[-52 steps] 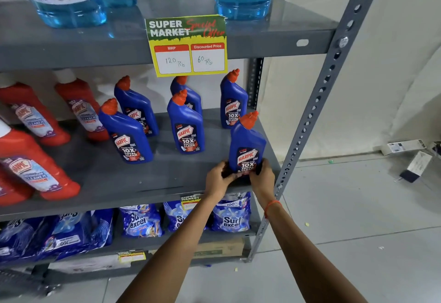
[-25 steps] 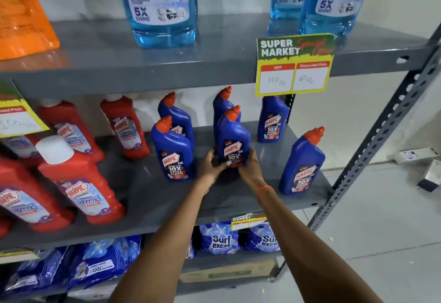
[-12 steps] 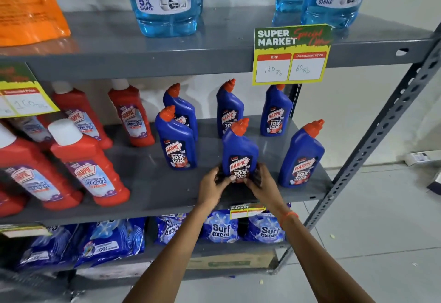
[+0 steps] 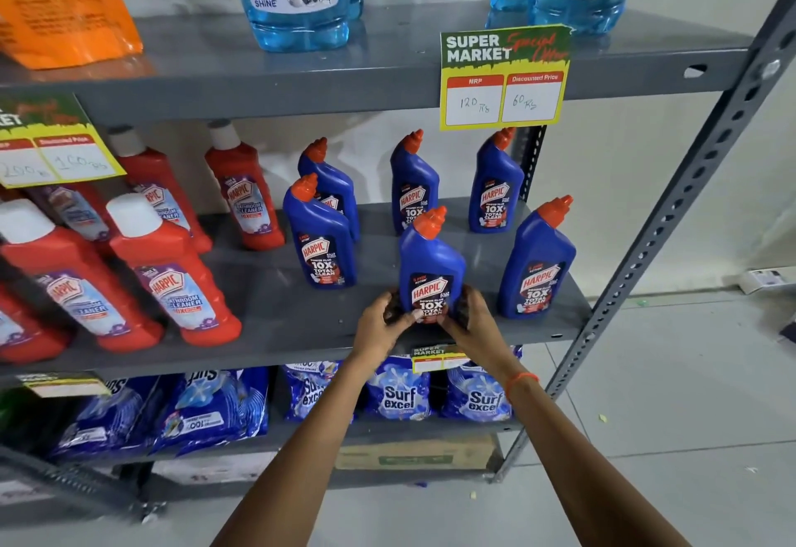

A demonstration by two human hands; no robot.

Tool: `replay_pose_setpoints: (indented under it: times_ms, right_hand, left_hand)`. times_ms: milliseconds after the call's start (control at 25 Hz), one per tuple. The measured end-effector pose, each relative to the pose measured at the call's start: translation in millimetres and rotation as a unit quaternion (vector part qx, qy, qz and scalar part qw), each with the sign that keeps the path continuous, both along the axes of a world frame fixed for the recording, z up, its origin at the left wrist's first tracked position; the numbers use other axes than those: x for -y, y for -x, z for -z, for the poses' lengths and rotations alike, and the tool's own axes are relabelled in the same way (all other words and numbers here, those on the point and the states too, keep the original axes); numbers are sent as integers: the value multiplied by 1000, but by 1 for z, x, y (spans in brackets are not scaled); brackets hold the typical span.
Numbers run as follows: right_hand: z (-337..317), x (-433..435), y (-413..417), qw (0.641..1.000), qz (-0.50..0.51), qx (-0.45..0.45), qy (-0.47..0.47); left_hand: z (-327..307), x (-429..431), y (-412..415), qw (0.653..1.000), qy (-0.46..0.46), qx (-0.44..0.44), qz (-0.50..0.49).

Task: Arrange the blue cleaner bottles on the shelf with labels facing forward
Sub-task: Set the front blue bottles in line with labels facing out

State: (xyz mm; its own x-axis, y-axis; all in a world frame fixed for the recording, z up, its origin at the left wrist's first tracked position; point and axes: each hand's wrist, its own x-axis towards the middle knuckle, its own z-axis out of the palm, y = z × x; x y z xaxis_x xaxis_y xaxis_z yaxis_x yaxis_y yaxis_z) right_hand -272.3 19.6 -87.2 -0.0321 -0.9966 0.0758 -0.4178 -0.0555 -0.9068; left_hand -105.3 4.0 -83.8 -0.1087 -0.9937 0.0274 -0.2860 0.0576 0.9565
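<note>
Holding blue bottle [image 4: 430, 271] nearer shelf [image 4: 275, 327] front, both hands, label forward

held bottle [image 4: 432, 262] base hidden by hands, left price tag [image 4: 56, 150] cut off

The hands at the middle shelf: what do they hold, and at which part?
Both hands, left hand and right hand, hold one blue Harpic bottle at its base, one on each side; label faces forward.

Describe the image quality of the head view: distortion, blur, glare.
Head view: wide-angle bending bows the shelf upright and tilts outer bottles; soft indoor light, faint sheen on the top shelf; the held bottle label reads sharp, edge labels blur.
</note>
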Motion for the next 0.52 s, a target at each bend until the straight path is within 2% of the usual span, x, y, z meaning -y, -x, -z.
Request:
replay_pose_setpoints:
  times_ms: [120, 200, 280, 360, 520]
  right_hand:
    - [-18, -15, -18, 987, 124, 37, 99]
    - [-49, -24, -39, 956, 195, 33, 216]
    - [-83, -24, -62, 939, 178, 26, 292]
    - [-106, -14, -82, 934, 140, 21, 329]
    - [-113, 7, -124, 929, 64, 0, 365]
  left_hand:
    - [-17, -9, -1, 999, -40, -19, -2]
    - [-34, -15, -2, 998, 28, -30, -54]
    - [-54, -19, -6, 982, 139, -26, -124]
    - [-73, -18, -13, 962, 213, -33, -169]
    - [-83, 6, -52, 933, 250, -129, -227]
